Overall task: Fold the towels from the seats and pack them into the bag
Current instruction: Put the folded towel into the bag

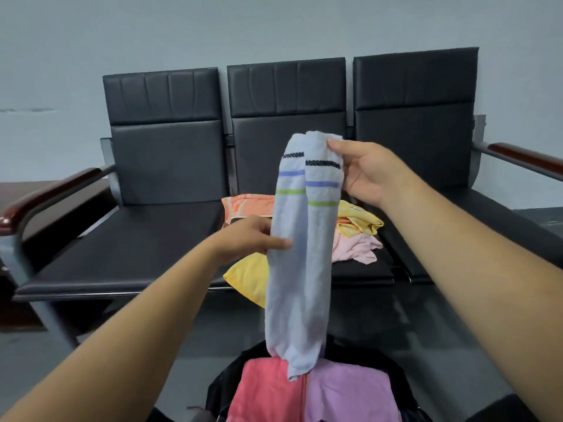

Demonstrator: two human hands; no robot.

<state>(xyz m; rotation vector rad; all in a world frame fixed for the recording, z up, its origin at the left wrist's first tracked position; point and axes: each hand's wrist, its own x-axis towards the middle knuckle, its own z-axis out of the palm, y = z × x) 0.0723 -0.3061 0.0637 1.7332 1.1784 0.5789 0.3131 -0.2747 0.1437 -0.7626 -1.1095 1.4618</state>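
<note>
We hold the blue towel (300,269) up in the air in front of the seats (137,239). It is doubled lengthwise into a long strip, with its two striped ends side by side at the top. The right hand (365,172) grips those ends, thumb on the near face and the other fingers curled behind the cloth. The left hand (246,239) pinches the strip's left edge about halfway down, thumb on the front.

The towel looks light, soft and limp. It hangs straight from the upper grip and keeps no shape of its own, so we judge it will sag wherever it is not supported. It does not look slippery. The best holds are the matched ends and the midpoint, which is roughly where the left fingers (280,243) sit, so the strip can be halved over them.

The lower tip dangles over the open black bag (219,388), between a coral towel (268,391) and a purple towel (350,394) already packed. We cannot tell whether the tip touches them.

On the middle seat behind lie an orange towel (243,205), a yellow towel (246,278) and a pink towel (356,248), all loose and not yet folded.
</note>
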